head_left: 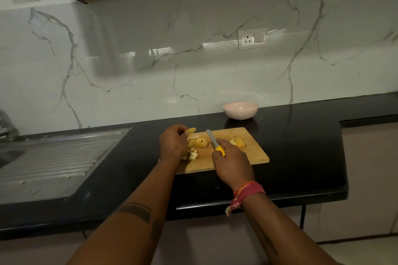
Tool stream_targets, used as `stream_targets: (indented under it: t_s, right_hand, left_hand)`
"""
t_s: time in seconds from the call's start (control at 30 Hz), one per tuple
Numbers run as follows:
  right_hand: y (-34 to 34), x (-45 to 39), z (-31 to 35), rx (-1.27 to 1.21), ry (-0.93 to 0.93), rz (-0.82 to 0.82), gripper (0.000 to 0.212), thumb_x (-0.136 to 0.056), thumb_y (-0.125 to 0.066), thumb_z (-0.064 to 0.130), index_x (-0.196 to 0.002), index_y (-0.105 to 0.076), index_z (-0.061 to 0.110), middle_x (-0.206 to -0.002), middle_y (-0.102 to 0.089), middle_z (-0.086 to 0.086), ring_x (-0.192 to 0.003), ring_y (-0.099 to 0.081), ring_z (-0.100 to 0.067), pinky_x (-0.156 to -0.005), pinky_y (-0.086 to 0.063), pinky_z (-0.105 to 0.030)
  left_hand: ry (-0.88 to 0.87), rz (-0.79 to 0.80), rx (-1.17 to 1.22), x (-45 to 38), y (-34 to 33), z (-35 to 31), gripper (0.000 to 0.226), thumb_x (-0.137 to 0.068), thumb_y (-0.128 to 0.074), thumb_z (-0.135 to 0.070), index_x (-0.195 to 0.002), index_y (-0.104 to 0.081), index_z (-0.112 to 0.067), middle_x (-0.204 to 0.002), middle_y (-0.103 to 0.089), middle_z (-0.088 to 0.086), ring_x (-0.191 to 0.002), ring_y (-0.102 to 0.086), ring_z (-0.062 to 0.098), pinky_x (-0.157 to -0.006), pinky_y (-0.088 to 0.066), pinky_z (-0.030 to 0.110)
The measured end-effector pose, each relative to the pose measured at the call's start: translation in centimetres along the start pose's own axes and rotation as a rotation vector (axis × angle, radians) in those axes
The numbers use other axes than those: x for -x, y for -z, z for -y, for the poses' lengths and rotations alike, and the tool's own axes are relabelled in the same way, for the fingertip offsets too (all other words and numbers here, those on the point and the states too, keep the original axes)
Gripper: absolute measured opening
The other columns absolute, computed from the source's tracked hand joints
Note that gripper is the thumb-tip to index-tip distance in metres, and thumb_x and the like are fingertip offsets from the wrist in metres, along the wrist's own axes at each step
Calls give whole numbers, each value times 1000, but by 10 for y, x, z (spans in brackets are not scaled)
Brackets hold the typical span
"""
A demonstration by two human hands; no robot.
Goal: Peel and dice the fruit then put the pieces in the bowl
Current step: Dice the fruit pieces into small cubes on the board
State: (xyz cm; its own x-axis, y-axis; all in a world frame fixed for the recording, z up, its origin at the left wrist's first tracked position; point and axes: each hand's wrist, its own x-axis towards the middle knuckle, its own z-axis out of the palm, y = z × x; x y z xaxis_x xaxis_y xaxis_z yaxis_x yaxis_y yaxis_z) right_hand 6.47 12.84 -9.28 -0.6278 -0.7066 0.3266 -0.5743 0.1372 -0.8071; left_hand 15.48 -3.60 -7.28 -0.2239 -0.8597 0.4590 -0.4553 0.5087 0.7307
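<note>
The yellow-skinned fruit piece (201, 142) is pinched by the left hand (172, 142) fingers on the rectangular wooden cutting board (254, 155) — just left of the yellow-handled knife (213, 141), clamped in the right hand (230, 163), blade angled away.

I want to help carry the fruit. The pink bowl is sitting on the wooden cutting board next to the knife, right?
Not quite. The head view shows the pink bowl on the black counter behind the wooden cutting board, not on it. The knife is over the board, held in the right hand.
</note>
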Motion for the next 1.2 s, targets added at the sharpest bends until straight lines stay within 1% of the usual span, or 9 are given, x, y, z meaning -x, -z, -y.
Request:
stream_targets:
  t_s: [0.17, 0.33, 0.43, 0.57, 0.67, 0.8, 0.9, 1.03, 1.2]
  right_hand:
    - [4, 1, 0, -45, -15, -19, 46, -101, -50, 30, -147, -50, 29, -131, -63, 0, -103, -62, -17, -79, -54, -30]
    - [5, 4, 0, -102, -56, -106, 46, -103, -49, 28, -148, -47, 32, -119, -67, 0, -88, -60, -12, -62, -44, -21]
    - [7, 3, -1, -144, -87, -134, 47, -103, -47, 24, -149, -47, 30, -126, -65, -2, -92, -60, -13, -68, -45, -23]
    - [12, 2, -3, -190, -135, -139, 47, -103, -47, 24, -150, -47, 26, -141, -57, -2, -113, -60, -19, -86, -49, -28]
    - [17, 2, -10, -160, -133, -133, 47, -102, -48, 22, -149, -48, 22, -144, -55, -5, -119, -59, -24, -93, -49, -30]
    - [33, 1, -18, 85, -128, -35, 44, -101, -48, 26, -145, -54, 23, -138, -59, -6, -110, -60, -23, -82, -47, -28]
    - [36, 5, -15, 234, -61, 93, 47, -99, -47, 26, -145, -51, 36, -130, -63, -2, -88, -58, -13, -66, -43, -24]
    - [21, 12, -14, 366, -22, 70, 55, -97, -46, 33, -151, -41, 39, -118, -68, -4, -98, -64, -22, -79, -53, -32]
    - [14, 17, -12, 420, 11, 34, 59, -97, -43, 36, -154, -30, 43, -103, -69, 0, -89, -63, -18, -67, -45, -29]
  left_hand:
    - [-148, 118, 57, 13, -6, -10, 20, -96, -67, -11, -100, -73, -29, -98, -69, -14, -91, -64, 2, -76, -49, 14]
    - [-415, 232, -106, 34, -25, -21, 22, -92, -68, -4, -108, -76, -18, -110, -70, -2, -97, -64, 11, -89, -53, 23]
    - [-497, 273, -160, 44, -35, -27, 20, -88, -71, -6, -104, -76, -18, -105, -71, 2, -92, -63, 14, -84, -55, 31]
    - [-517, 356, -297, 52, -42, -27, 25, -86, -71, -6, -105, -74, -23, -103, -69, -2, -91, -63, 14, -78, -55, 33]
    - [-471, 384, -325, 53, -42, -20, 42, -86, -67, 0, -121, -72, -23, -114, -72, 0, -100, -66, 18, -86, -55, 31]
    - [-398, 347, -202, 54, -39, -14, 36, -99, -58, -20, -134, -66, -20, -128, -68, 0, -114, -62, 18, -100, -49, 32]
    - [-436, 365, -212, 53, -40, -15, 24, -98, -61, -38, -113, -74, -26, -102, -64, -3, -97, -61, 17, -82, -49, 34]
    - [-460, 391, -215, 53, -40, -14, 26, -97, -64, -38, -120, -74, -31, -97, -61, -4, -92, -56, 15, -79, -47, 34]
    - [-446, 387, -211, 55, -38, -15, 27, -96, -67, -33, -121, -75, -24, -107, -67, 0, -97, -60, 17, -86, -49, 35]
